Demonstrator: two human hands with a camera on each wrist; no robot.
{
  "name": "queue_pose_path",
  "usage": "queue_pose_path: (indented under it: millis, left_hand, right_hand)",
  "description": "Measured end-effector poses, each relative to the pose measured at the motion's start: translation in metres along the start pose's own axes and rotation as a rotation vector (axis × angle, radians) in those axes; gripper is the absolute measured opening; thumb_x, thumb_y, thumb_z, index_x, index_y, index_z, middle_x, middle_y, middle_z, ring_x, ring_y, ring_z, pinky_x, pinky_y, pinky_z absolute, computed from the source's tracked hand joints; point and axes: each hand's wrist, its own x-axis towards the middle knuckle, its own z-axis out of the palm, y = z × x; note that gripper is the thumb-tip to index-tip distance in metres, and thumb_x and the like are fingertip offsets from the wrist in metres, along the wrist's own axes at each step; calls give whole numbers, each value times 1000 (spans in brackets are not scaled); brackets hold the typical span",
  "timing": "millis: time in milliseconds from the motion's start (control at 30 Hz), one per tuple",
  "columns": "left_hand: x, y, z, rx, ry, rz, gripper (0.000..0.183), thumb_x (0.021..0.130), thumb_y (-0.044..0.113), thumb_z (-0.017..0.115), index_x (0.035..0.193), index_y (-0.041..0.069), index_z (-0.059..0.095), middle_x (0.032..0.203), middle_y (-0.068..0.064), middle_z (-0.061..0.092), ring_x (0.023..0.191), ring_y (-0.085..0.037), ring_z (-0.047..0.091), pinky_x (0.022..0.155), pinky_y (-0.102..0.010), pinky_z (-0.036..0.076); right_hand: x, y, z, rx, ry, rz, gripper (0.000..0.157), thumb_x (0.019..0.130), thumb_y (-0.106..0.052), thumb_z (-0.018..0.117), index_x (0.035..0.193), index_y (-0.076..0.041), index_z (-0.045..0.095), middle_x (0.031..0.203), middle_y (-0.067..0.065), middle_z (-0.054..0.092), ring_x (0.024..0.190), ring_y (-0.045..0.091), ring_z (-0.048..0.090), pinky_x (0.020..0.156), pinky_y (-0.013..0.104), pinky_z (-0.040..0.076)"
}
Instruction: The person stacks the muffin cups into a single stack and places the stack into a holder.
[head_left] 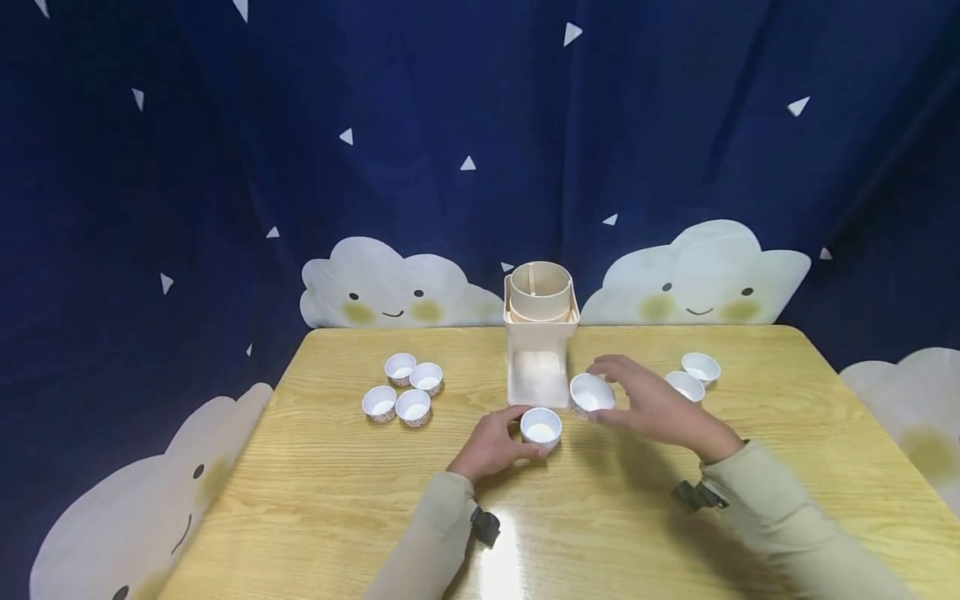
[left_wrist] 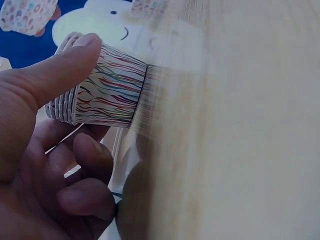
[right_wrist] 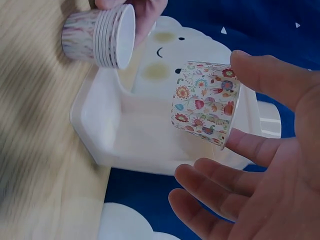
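Observation:
My left hand (head_left: 493, 443) grips a small stack of paper cups (head_left: 541, 429) between thumb and fingers, near the middle of the table. Wavy coloured lines cover the outside of this stack (left_wrist: 112, 90) in the left wrist view. To its right, my right hand (head_left: 656, 404) pinches a single paper cup (head_left: 591, 395) by its rim, thumb on one side and fingers on the other. Flowers are printed on that cup (right_wrist: 206, 102), which is held up off the table. Both cups have white insides. The right hand's lower fingers are loosely bent, away from the cup.
A cream-coloured stand with a round holder (head_left: 540, 292) on top is at the table's back edge, just beyond the hands. Several white-lined paper cups (head_left: 413, 407) are grouped on the left. Two more cups (head_left: 701, 367) sit at the right, partly behind my right hand.

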Motion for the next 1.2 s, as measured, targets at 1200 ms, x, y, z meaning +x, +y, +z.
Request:
queue_pose_path:
  millis: [1200]
  left_hand:
    - [-1, 0, -1, 76, 32, 31, 64, 73, 36, 87, 130, 19, 64, 127, 0, 70, 121, -21, 62, 107, -43, 46]
  right_hand:
    - [30, -12, 52, -4, -30, -129, 49, 76, -20, 83, 117, -2, 63, 121, 15, 62, 112, 30, 61, 97, 51, 50]
